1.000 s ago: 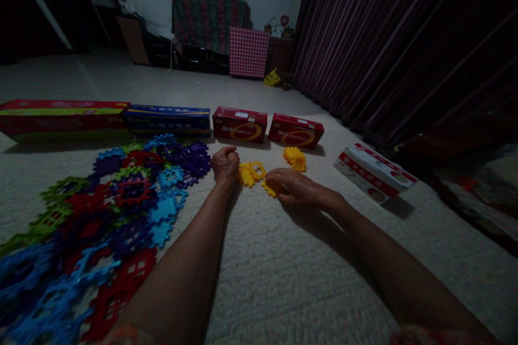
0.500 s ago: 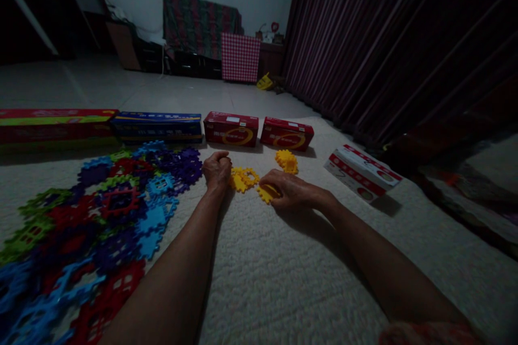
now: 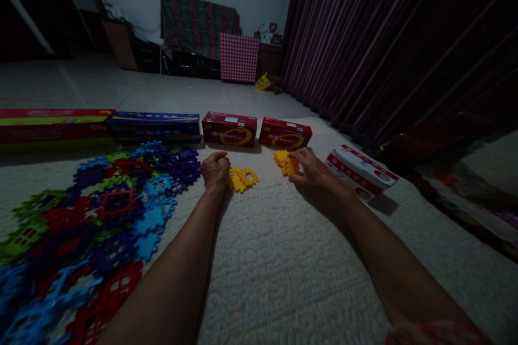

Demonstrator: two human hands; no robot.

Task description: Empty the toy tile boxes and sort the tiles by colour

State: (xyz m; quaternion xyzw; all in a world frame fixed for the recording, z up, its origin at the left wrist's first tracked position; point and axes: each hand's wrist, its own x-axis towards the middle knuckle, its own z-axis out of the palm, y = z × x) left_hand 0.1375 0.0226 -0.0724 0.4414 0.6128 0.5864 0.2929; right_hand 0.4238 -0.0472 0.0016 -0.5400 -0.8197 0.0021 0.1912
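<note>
Ahead of me on the pale quilted mat, my left hand (image 3: pixel 216 172) rests closed like a fist. Just right of it lies a small cluster of yellow notched building pieces (image 3: pixel 243 179), its left edge against my fingers; whether the fist holds anything is hidden. My right hand (image 3: pixel 313 171) pinches a yellow notched building piece (image 3: pixel 293 166) between thumb and fingers. That piece is at a second yellow pile (image 3: pixel 280 158), close in front of the red boxes. A large heap of blue, purple, red and green notched pieces (image 3: pixel 156 215) spreads to the left of my left forearm.
Two red boxes (image 3: pixel 229 130) stand in a row with a blue box (image 3: pixel 156 128) and a long red-green box (image 3: pixel 52 126). A white-red box (image 3: pixel 360 172) sits right of my right hand. Behind are a dark curtain (image 3: pixel 343 38) and a checked cloth (image 3: pixel 238 57).
My right hand has carried a yellow piece from beside the left cluster, away to the right, to the second yellow pile. My left hand has stayed in place.
</note>
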